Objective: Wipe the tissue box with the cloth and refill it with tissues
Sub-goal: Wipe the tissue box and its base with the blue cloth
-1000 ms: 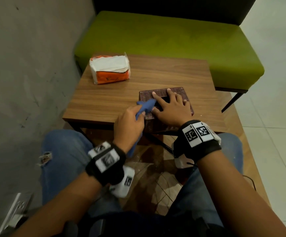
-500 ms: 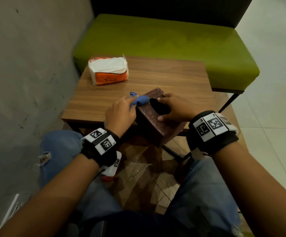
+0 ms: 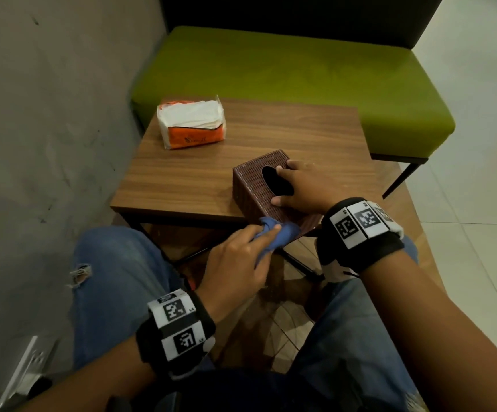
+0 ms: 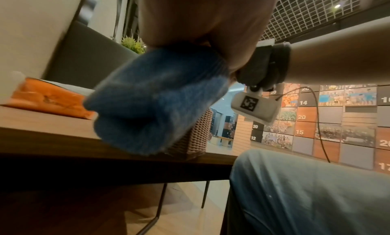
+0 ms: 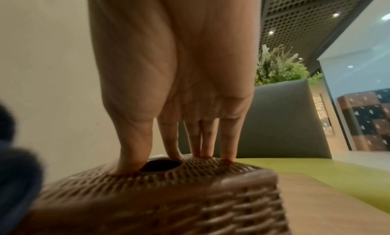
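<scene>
Left hand (image 3: 235,260) grasping the bunched blue cloth (image 3: 274,233) against the near end of the brown woven tissue box (image 3: 256,185), at the near edge of the wooden table (image 3: 300,138); right hand (image 3: 303,185) presses on the box top with straight fingers; orange tissue pack (image 3: 190,124) at the table's far left corner; green bench (image 3: 300,63) behind

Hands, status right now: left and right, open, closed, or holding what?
Left hand: fingers curled round the blue cloth, holding it against the near end of the tissue box.
Right hand: open, straight fingers pressing on the box top.
</scene>
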A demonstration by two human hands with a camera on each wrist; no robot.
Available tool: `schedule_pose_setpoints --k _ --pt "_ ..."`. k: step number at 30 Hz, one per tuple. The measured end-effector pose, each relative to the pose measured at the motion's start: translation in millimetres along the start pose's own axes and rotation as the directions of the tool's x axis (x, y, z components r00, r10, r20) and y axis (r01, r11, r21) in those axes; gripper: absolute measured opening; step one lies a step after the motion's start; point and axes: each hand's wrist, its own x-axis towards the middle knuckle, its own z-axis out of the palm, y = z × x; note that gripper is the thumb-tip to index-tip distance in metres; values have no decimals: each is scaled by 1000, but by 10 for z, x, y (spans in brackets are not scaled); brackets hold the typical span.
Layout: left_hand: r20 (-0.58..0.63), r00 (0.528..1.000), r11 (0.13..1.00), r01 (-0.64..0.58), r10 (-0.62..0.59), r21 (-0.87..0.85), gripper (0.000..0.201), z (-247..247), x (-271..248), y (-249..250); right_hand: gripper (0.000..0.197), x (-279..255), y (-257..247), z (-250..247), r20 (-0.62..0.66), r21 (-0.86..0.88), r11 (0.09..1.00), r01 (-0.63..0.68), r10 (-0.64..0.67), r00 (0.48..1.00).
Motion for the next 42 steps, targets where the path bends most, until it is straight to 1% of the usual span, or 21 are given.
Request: schedule_pose_setpoints --k 2,4,6,8,9,11,13,15,16,19,21,22,24,26,28,32,35,36,38,40,42 --pt "-17 1000 994 -9 7 -107 39 -106 44 -73 82 -35 32 -16 1 70 997 16 -16 1000" --pt "-163 985 970 21 -62 -241 31 -249 135 -194 91 -150 46 -4 -61 144 990 0 9 998" --pt "-341 920 942 77 -193 -325 23 -402 304 -374 107 -332 -15 88 -144 211 975 -74 106 984" --pt "-405 865 934 173 -295 -312 22 -529 528 -540 124 -469 -123 233 -149 250 956 -151 192 970" --pt "-406 865 942 192 -294 -275 25 -565 643 -607 130 -486 -164 315 -140 253 950 -182 222 965" --pt "-354 911 972 161 -213 -170 29 -569 876 -677 134 -443 -191 453 -155 257 941 -221 266 951" --pt "-243 964 994 98 -107 -52 33 -482 1087 -665 132 -359 -169 526 -208 280 933 -227 289 934" --pt "-104 993 998 59 -55 34 36 -319 1158 -594 127 -301 -135 551 -253 337 913 -230 323 912" --pt "-57 998 997 14 -10 70 38 -224 1105 -560 125 -280 -111 558 -268 366 901 -234 342 901" --pt "-40 980 978 -193 197 85 39 -20 731 -513 124 -233 -7 563 -301 405 892 -199 336 892" --pt "-29 966 964 -253 256 84 38 -13 649 -584 124 -223 29 568 -320 396 904 -160 300 899" --pt "-47 973 970 -221 226 98 38 -36 701 -634 123 -217 39 576 -324 385 910 -154 290 901" --pt "-131 989 992 -46 61 116 38 -117 913 -767 123 -199 41 582 -325 376 914 -150 281 903" --pt "-189 981 991 75 -54 109 38 -146 1033 -803 123 -186 28 573 -338 376 914 -149 285 897" --pt "-197 980 995 29 -11 90 31 -35 948 -649 123 -178 30 556 -343 391 908 -150 295 892" --pt "-70 969 969 -242 239 -47 35 77 585 -425 130 -229 71 581 -355 389 918 -81 231 906" --pt "57 926 925 -376 373 48 35 -81 737 -625 127 -232 90 597 -341 389 920 -42 186 922" --pt "65 930 925 -368 363 97 36 -123 839 -679 125 -211 83 577 -330 386 922 -44 182 926" --pt "-12 977 969 -211 215 129 39 -153 1014 -683 122 -159 77 531 -324 364 930 -47 174 930" --pt "-97 990 988 -92 104 121 40 -105 1046 -582 122 -143 83 503 -314 358 932 -54 175 933" --pt "-98 982 984 -152 161 98 39 -38 928 -535 123 -146 103 496 -287 356 933 -54 164 944"
